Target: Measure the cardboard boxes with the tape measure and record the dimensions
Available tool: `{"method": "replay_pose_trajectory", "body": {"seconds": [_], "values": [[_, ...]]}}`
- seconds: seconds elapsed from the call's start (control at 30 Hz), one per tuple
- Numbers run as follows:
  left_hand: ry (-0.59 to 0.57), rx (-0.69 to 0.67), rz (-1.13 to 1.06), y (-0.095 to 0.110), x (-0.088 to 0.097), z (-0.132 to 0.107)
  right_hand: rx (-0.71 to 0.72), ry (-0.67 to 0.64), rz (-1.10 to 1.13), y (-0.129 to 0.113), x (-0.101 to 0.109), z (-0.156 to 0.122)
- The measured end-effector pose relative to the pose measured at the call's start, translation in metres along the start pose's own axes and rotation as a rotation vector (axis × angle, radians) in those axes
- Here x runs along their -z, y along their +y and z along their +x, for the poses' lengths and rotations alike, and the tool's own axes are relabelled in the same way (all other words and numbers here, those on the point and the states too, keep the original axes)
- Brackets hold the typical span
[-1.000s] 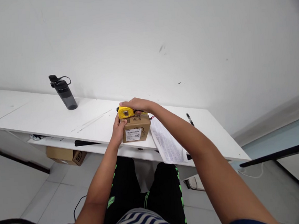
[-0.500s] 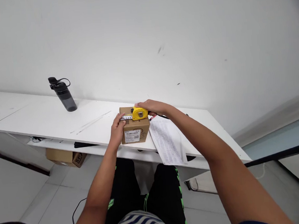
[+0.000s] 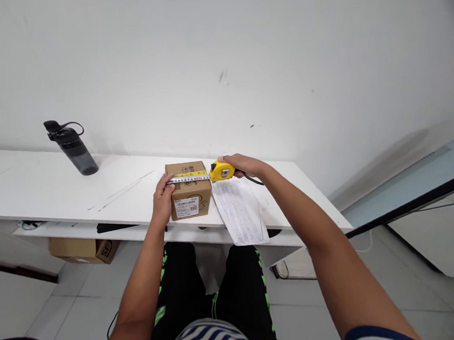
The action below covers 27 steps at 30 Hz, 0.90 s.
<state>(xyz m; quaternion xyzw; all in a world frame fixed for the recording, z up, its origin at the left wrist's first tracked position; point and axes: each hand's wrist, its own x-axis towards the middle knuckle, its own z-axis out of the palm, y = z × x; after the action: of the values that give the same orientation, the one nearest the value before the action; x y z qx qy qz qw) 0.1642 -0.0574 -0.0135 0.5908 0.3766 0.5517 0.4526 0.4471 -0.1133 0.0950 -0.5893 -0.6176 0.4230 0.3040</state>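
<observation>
A brown cardboard box (image 3: 189, 194) with a white printed label (image 3: 186, 207) stands on the white table. Across its top lies the pulled-out blade (image 3: 190, 178) of a tape measure, its numbers facing up. My left hand (image 3: 162, 198) is closed at the box's left top edge, pinching the blade's end there. My right hand (image 3: 240, 165) grips the yellow tape measure case (image 3: 222, 171) just off the box's right edge. A black strap (image 3: 254, 179) hangs from the case.
Written sheets of paper (image 3: 240, 211) lie right of the box and overhang the table's (image 3: 125, 173) front edge. A dark water bottle (image 3: 74, 150) stands at the left. Another cardboard box (image 3: 80, 249) sits below the lower shelf.
My right hand has drawn the tape case rightward past the box's edge, so more blade shows across the top. My left hand stays at the left edge. The view has shifted slightly.
</observation>
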Motion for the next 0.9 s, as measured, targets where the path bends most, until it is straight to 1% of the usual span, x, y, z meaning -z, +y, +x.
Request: {"method": "replay_pose_trajectory", "body": {"seconds": [0.2, 0.27, 0.33, 0.43, 0.57, 0.67, 0.7, 0.77, 0.87, 0.9], "values": [[0.004, 0.025, -0.021, 0.001, -0.003, -0.001, 0.047, 0.013, -0.006, -0.015, -0.008, -0.001], [0.003, 0.028, -0.037, 0.001, -0.004, -0.003, 0.058, 0.008, -0.008, -0.02, -0.014, 0.005], [-0.001, 0.015, -0.072, 0.0, -0.006, -0.004, 0.064, 0.002, -0.022, -0.028, -0.024, 0.013], [-0.001, 0.026, -0.149, -0.002, -0.009, -0.006, 0.093, 0.006, -0.069, -0.046, -0.05, 0.029], [0.028, 0.108, -0.251, -0.006, -0.008, -0.007, 0.109, -0.018, -0.165, -0.075, -0.095, 0.048], [0.07, 0.094, -0.306, -0.008, -0.002, -0.009, 0.113, 0.033, -0.187, -0.088, -0.118, 0.054], [0.098, 0.078, -0.305, -0.008, 0.001, -0.01, 0.115, 0.066, -0.168, -0.09, -0.121, 0.055], [0.16, 0.041, -0.273, -0.008, 0.008, -0.011, 0.128, 0.136, -0.098, -0.09, -0.12, 0.052], [0.212, 0.001, -0.201, -0.008, 0.016, -0.011, 0.176, 0.233, 0.064, -0.084, -0.106, 0.043], [0.206, -0.006, -0.186, -0.008, 0.017, -0.011, 0.172, 0.229, 0.135, -0.081, -0.1, 0.04]]}}
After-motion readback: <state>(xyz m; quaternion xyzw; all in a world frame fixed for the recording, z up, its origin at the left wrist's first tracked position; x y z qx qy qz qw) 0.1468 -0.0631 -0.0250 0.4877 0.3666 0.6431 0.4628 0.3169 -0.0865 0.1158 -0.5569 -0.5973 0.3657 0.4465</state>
